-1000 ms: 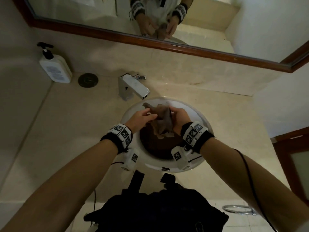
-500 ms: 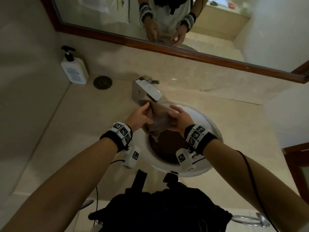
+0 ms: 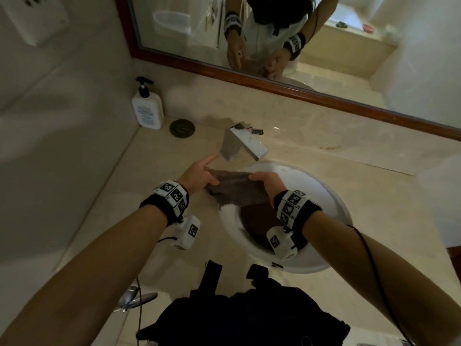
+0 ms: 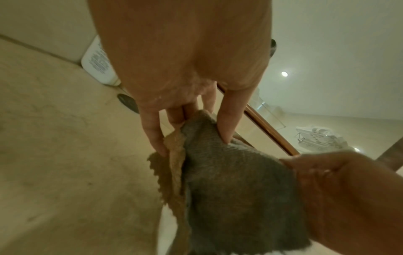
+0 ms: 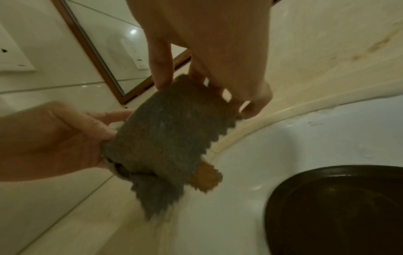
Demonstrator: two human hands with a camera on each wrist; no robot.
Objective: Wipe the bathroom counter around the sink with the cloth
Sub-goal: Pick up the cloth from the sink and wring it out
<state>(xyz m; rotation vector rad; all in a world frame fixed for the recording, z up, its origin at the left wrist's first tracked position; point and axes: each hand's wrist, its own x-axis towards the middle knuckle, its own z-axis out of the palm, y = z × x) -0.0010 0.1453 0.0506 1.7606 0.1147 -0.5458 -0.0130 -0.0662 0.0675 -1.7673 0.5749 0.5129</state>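
Note:
A grey-brown cloth (image 3: pixel 235 189) with zigzag edges is stretched between my two hands above the left rim of the white round sink (image 3: pixel 331 196). My left hand (image 3: pixel 199 174) pinches its left end, forefinger pointing toward the tap. My right hand (image 3: pixel 268 183) pinches the right end. In the left wrist view the cloth (image 4: pixel 235 186) is pinched between thumb and fingers of my left hand (image 4: pixel 189 132). In the right wrist view the cloth (image 5: pixel 172 136) hangs from my right hand (image 5: pixel 196 82) over the sink rim (image 5: pixel 250 132). The beige counter (image 3: pixel 154 208) lies around the sink.
A chrome tap (image 3: pixel 243 144) stands just behind the hands. A white pump bottle (image 3: pixel 147 108) and a dark round cap (image 3: pixel 182 128) sit in the back left corner. A framed mirror (image 3: pixel 274 83) runs along the back wall. The sink holds a dark brown bowl (image 3: pixel 257 226).
The bunched cloth has been pulled out flat between the hands. Both hands moved left from over the sink's middle to its left rim. The camera view shifted right and down.

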